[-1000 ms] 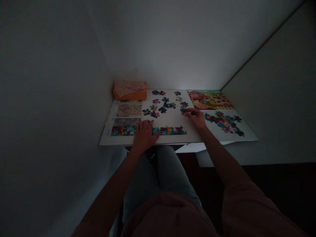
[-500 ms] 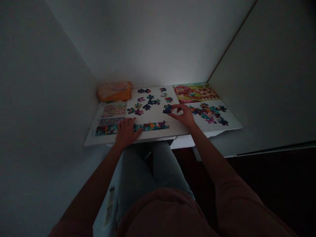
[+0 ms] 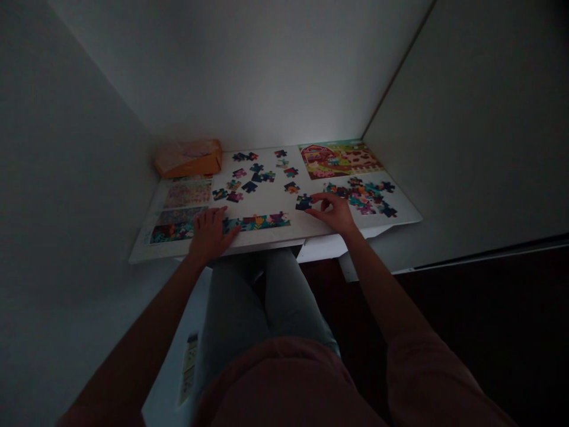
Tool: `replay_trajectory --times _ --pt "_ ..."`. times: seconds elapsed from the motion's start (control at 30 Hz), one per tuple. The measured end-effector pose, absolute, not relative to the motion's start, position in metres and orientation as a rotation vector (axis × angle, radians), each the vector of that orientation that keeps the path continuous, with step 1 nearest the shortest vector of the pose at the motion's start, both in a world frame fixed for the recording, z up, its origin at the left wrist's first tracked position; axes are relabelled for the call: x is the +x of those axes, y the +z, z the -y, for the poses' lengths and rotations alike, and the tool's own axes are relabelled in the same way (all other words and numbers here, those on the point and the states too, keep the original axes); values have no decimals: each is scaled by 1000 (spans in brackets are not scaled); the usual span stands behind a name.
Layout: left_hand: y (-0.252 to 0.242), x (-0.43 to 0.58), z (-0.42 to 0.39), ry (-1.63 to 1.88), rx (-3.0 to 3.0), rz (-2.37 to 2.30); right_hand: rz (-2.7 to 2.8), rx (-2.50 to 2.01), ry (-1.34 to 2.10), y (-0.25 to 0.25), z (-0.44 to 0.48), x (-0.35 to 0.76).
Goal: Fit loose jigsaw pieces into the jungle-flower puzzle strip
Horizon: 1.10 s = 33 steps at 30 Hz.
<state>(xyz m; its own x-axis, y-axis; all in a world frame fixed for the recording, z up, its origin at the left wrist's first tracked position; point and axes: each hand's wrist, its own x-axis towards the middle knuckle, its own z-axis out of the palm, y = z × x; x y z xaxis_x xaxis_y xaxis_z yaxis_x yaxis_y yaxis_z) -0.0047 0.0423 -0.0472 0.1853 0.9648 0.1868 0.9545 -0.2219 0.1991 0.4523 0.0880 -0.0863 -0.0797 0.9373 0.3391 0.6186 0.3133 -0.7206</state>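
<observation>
1. Worktop (image 3: 272, 203): white, extends under and beyond both hands; dim light.
2. Farm picture (image 3: 340, 160): lies flat, farther back than the right hand, with a red barn and a fence.
3. Colourful strip (image 3: 262, 222): runs along the near side, out to both sides of the left hand, its right end short of the right hand.
4. Orange box (image 3: 195, 161): behind the left hand and off to its left, at the back corner.
5. Printed sheet (image 3: 189, 194): flat, between left hand and box, partly beneath the box.
6. Heap of pieces (image 3: 368, 196): just right of the right hand, pieces overlapping.
7. Left hand (image 3: 210, 234): palm down over the strip, fingers spread and relaxed, no piece seen in its grasp.
8. Right hand (image 3: 310, 204): thumb and forefinger pinching one puzzle piece by its edge.
9. Loose pieces (image 3: 249, 187): scattered ahead of and between the two hands, some touching, others apart.
10. Dark blue piece (image 3: 303, 203): at the right hand's fingertips, left of its knuckles, just beyond the strip's right end. Cannot tell whether it touches the worktop.
</observation>
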Motion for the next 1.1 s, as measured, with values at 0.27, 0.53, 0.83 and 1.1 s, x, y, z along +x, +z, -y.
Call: replay_trajectory --times 0.27,0.53,0.83,1.1 --pt "-44 -3 -42 346 2355 -1942 1893 -1463 474 -86 -95 449" --pt "-41 0 -40 359 2326 -1912 2015 -1547 243 -87 -99 448" --pt "-43 -1 -39 474 2340 -1872 2271 -1477 181 -86 -99 443" --pt "-42 2 -37 455 2325 -1888 2398 -1516 233 -70 -132 407"
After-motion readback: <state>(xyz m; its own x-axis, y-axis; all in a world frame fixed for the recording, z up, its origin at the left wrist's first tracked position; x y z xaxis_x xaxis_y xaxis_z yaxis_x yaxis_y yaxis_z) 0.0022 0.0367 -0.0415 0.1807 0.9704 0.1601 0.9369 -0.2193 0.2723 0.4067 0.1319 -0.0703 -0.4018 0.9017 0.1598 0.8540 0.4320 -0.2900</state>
